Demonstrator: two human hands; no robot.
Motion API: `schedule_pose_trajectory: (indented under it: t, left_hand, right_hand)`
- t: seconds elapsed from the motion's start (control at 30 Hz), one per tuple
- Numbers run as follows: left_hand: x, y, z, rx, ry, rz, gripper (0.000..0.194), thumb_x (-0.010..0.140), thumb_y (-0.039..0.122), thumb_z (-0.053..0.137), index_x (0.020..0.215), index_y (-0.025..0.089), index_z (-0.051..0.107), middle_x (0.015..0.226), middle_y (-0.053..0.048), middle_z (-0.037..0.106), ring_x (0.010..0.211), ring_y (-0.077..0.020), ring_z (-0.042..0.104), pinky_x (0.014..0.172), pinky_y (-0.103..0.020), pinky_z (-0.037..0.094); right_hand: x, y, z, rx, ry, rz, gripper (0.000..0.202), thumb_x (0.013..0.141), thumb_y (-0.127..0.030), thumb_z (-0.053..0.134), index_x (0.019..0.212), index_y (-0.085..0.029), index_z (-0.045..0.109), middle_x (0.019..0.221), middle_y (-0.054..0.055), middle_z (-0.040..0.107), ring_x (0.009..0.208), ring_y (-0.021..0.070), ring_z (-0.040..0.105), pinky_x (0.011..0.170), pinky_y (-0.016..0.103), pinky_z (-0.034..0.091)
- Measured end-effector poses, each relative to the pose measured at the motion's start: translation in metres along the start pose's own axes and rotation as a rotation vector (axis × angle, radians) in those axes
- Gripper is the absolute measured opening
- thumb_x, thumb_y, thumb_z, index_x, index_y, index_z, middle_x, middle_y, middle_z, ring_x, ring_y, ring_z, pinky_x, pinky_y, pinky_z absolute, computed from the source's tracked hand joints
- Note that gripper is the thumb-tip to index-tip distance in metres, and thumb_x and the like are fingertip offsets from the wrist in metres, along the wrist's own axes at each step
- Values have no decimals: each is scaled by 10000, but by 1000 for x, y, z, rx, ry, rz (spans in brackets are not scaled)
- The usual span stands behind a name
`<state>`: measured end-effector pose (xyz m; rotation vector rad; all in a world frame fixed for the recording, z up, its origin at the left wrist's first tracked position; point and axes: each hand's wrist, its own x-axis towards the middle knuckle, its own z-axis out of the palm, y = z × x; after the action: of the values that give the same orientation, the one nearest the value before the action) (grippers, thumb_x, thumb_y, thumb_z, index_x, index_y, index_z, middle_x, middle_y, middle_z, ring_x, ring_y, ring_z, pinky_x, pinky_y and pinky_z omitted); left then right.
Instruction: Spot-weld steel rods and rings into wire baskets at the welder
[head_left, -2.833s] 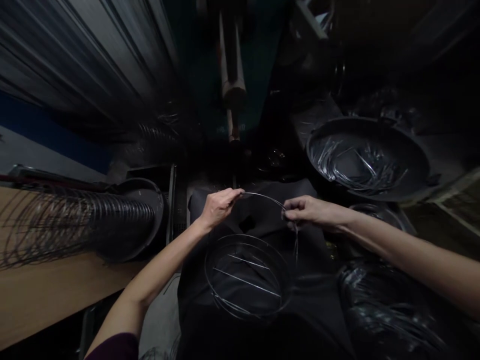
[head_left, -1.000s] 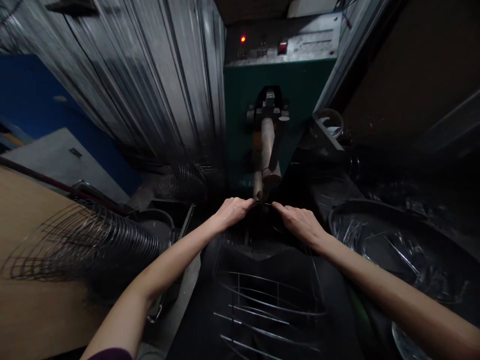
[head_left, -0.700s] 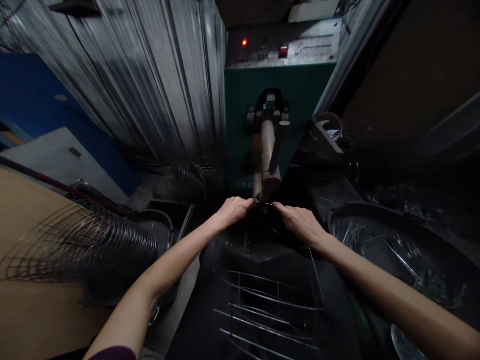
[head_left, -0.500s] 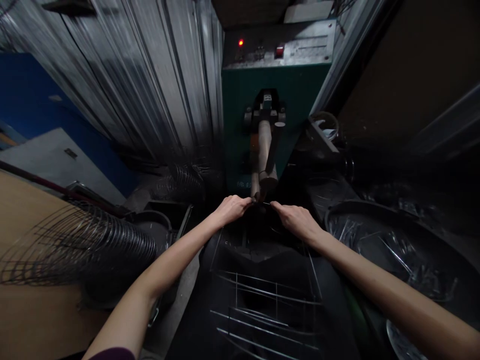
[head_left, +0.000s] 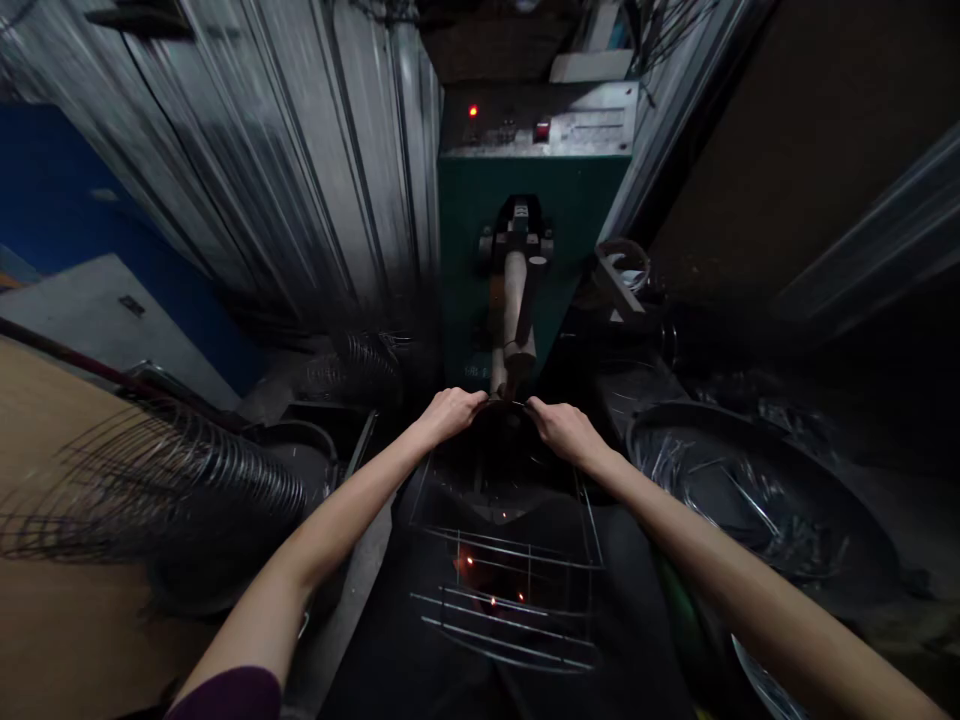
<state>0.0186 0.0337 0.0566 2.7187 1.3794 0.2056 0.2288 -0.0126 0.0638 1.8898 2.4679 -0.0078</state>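
Both of my hands are closed in pinches on a wire frame, one on each side of the rod-like electrodes of a green machine. My left hand grips its upper edge left of the electrode tips, and my right hand grips it to the right. The wire frame hangs down toward my lap, its thin crossing rods showing over dark cloth. Small orange sparks glow among the lower rods. My fingertips are small and dim.
Wire rings stand in a row at the left. A dark round basin with loose wire pieces sits at the right. A red light shines on the machine's top panel. Corrugated metal lies behind.
Sparks have appeared over the lower part of the wire frame. The view has shifted slightly, while both hands keep their grip near the electrode tips.
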Motion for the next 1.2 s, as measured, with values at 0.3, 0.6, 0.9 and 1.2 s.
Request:
schedule_pose_trajectory:
  t: [0.3,0.6,0.9,1.2]
  left_hand:
    - [-4,-11,2,-178,-46,16,344,944,377,320,983,205,614,838,-60,672,716,-173,615,632,-234,383]
    - [-3,1,-1,-169,-15,-25,341,935,359,338,904,187,631,741,-64,644,616,-165,569,566,-238,322]
    - [4,2,8,-253,9,-4,343,935,343,344,906,172,640,701,-63,635,596,-166,561,579,-249,332]
    - [-109,1,15,-1066,210,-304,405,891,468,412,939,146,653,834,-60,681,790,-159,616,756,-263,439]
  right_hand:
    - [6,3,6,105,6,31,376,978,-410,275,954,-197,584,808,78,671,708,196,629,529,251,283]
    - [4,13,15,144,27,40,335,965,-372,326,905,-201,607,747,62,658,642,180,602,533,255,279]
    - [-13,40,-2,558,-219,9,348,944,-366,322,879,-187,613,880,59,668,800,178,613,703,238,396]
    - [-74,32,7,496,291,33,292,901,-364,348,728,-209,525,557,12,518,493,148,483,539,248,345]
